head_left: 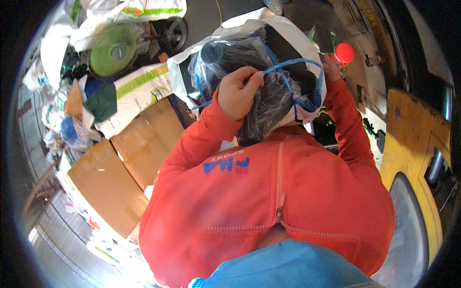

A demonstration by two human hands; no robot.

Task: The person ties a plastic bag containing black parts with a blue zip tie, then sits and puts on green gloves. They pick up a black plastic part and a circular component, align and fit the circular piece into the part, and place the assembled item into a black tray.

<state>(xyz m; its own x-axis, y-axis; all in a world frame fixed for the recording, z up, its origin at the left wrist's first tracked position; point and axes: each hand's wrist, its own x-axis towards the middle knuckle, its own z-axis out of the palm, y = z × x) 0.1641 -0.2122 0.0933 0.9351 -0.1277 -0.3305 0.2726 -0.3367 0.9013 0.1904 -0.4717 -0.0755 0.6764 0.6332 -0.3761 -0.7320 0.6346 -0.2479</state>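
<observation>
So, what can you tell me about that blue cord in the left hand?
The blue cord looks thin and flexible, perhaps plastic or woven. The left hand pinches it between thumb and fingers; from there it arches to the right, then bends down by the white sack's right side. More blue lengths cross the clear plastic wrapping; whether all are one piece, I can't tell.

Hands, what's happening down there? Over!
Left hand pinching thin blue cord. Right hand beside large white sack, grip unclear. Crinkled clear plastic bunched beneath cord.
</observation>
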